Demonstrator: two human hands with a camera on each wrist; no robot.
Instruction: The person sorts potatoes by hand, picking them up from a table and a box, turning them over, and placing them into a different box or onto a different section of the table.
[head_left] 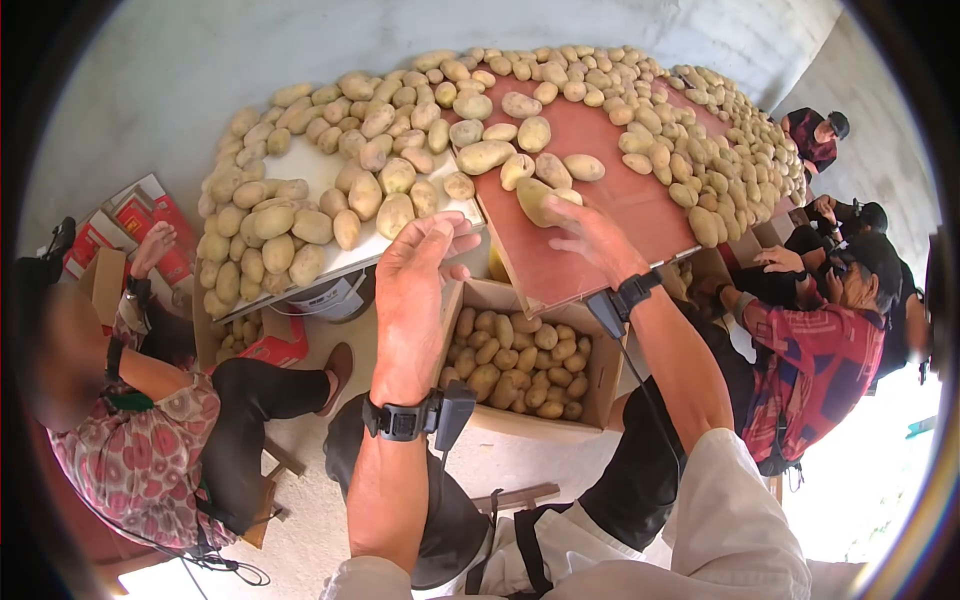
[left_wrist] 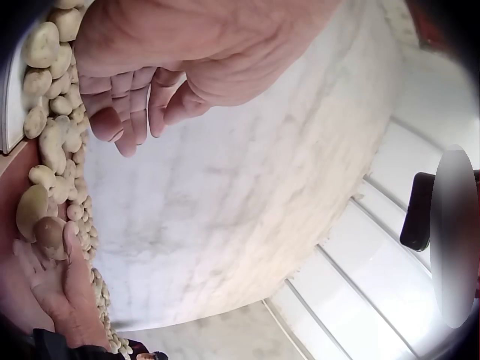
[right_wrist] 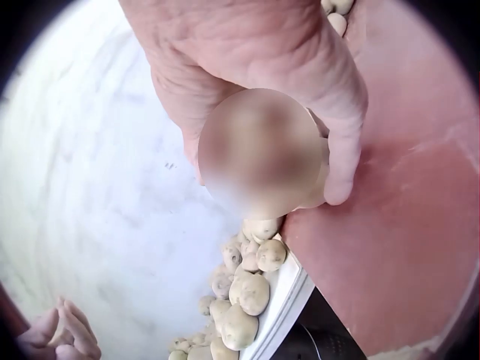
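Note:
My left hand is raised before the table edge, its fingers loosely bent with nothing in them; the left wrist view shows the same hand against the wall. Over the red board, my right hand grips a potato between thumb and fingers. A larger greenish potato lies against that one. In the right wrist view my right hand curves round a blurred shape, thumb and fingers on opposite sides. Several loose potatoes, one of them a pale potato, lie just beyond.
Potatoes cover much of the white board and the red one. Below the table edge stands a cardboard box of potatoes. A person sits at the left, several people at the right. A bucket is under the white board.

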